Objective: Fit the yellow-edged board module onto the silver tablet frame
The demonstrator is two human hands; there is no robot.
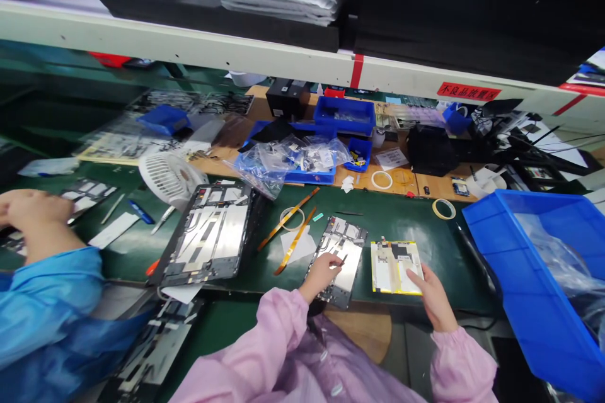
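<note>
A thin tablet housing [348,269] with a silvery middle and dark edges lies on the green bench near the front edge. Over its left side is my left hand [322,274], fingers pinched on a small dark object [344,260] too small to name. To the right, my right hand [433,296] grips the lower right edge of a flat white battery pack [396,278] with yellow borders, thumb on top. Two orange strips [296,240] and a white paper [302,248] rest left of the housing.
A large blue bin [534,302] stands at the right. Stacked tablet housings [210,236] and a white fan [165,176] are on the left, beside a co-worker's blue sleeve [57,302]. Blue trays [345,114] and tape rolls [444,209] sit farther back, beneath a shelf.
</note>
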